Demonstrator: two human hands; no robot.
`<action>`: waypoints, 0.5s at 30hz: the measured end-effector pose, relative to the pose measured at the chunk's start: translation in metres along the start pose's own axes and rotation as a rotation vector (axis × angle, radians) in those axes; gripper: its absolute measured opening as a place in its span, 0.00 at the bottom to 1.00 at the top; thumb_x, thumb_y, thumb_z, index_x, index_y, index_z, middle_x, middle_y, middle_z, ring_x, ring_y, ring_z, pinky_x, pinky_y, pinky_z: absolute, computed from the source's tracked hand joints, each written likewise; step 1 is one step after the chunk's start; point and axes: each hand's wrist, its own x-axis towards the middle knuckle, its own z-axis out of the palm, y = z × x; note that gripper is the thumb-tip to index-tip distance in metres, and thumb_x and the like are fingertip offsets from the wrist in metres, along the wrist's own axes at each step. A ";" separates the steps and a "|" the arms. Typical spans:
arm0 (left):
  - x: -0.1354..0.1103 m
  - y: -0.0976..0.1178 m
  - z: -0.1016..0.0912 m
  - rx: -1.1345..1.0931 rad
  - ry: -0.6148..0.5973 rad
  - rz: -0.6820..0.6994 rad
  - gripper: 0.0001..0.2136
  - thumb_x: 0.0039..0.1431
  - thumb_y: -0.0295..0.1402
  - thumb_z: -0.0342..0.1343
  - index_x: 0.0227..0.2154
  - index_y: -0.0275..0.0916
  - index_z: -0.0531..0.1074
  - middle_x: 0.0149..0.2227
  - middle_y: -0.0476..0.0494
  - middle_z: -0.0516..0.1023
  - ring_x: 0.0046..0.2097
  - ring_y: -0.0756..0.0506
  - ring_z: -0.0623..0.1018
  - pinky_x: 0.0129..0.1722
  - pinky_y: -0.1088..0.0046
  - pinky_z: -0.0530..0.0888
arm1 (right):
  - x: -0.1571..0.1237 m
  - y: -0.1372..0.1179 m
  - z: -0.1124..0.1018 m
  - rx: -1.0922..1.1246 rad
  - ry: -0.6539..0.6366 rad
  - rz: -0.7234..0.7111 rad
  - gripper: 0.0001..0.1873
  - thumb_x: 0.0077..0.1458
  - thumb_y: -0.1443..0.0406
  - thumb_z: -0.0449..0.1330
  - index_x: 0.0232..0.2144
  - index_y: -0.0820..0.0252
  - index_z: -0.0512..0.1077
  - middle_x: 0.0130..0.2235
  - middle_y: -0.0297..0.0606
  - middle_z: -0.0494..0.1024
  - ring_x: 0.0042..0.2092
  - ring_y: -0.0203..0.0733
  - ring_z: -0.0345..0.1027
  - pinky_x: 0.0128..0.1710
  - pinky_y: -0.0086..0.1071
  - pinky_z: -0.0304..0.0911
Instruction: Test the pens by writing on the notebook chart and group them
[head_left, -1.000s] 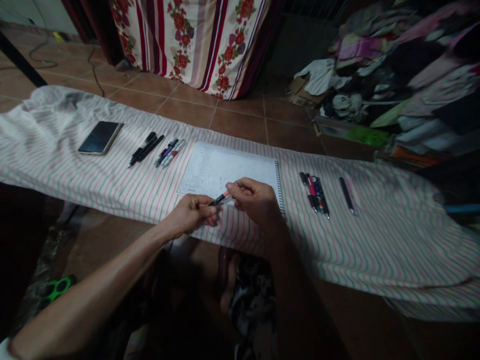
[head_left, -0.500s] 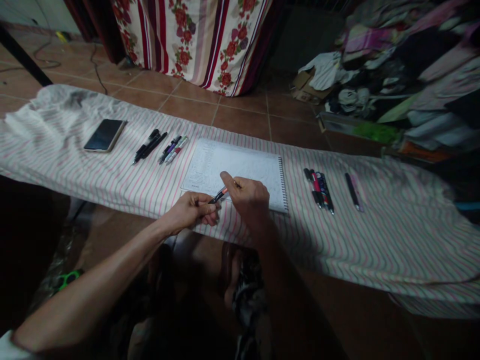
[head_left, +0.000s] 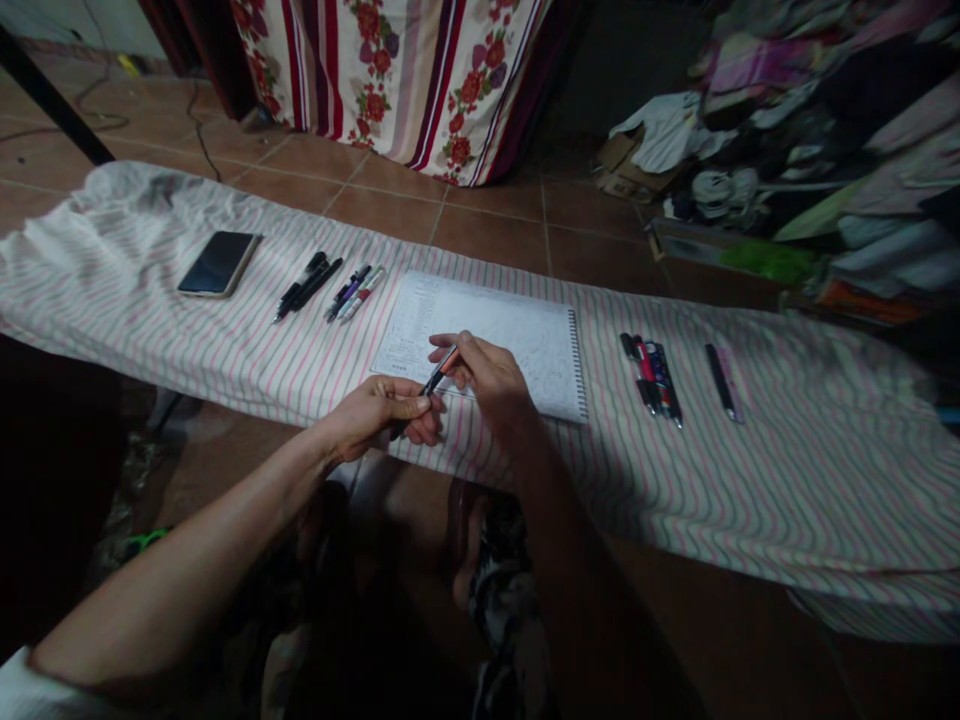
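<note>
My left hand point(head_left: 382, 412) and my right hand point(head_left: 480, 372) both grip one dark pen with an orange section point(head_left: 437, 376), at the near edge of a striped cloth-covered board point(head_left: 787, 470). The left fingers are closed round the pen's lower end, the right fingers pinch its upper end. Just behind the hands lies an open spiral notebook point(head_left: 517, 335) with faint writing on its left side.
On the cloth to the left lie a phone point(head_left: 219, 264), two black pens point(head_left: 307, 285) and some coloured pens point(head_left: 355, 293). To the right lie several pens point(head_left: 651, 372) and two more point(head_left: 724, 382). A floral curtain point(head_left: 420, 70) hangs behind; a clothes pile point(head_left: 810, 130) sits far right.
The pen has tilted more upright between my hands, and my right hand has shifted slightly left and farther over the notebook. The camera view has drifted a little.
</note>
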 end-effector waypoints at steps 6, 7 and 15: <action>-0.004 0.002 0.000 -0.102 -0.015 -0.038 0.11 0.46 0.34 0.64 0.29 0.30 0.74 0.23 0.43 0.77 0.25 0.48 0.77 0.28 0.74 0.69 | 0.005 0.002 0.008 0.099 0.084 -0.002 0.19 0.50 0.52 0.57 0.39 0.58 0.70 0.26 0.32 0.73 0.24 0.31 0.60 0.22 0.26 0.55; -0.004 0.002 0.001 -0.125 -0.016 -0.041 0.11 0.46 0.34 0.64 0.29 0.30 0.74 0.23 0.43 0.77 0.25 0.48 0.77 0.28 0.74 0.70 | 0.007 0.003 0.009 0.106 0.111 0.002 0.18 0.49 0.52 0.58 0.36 0.58 0.70 0.25 0.32 0.73 0.23 0.30 0.59 0.21 0.25 0.55; -0.004 0.003 0.002 -0.229 -0.010 -0.040 0.07 0.47 0.29 0.62 0.27 0.29 0.74 0.22 0.43 0.76 0.24 0.48 0.77 0.27 0.74 0.71 | 0.016 0.006 0.015 0.023 0.221 0.046 0.18 0.45 0.50 0.61 0.24 0.59 0.67 0.20 0.29 0.70 0.19 0.29 0.56 0.19 0.25 0.52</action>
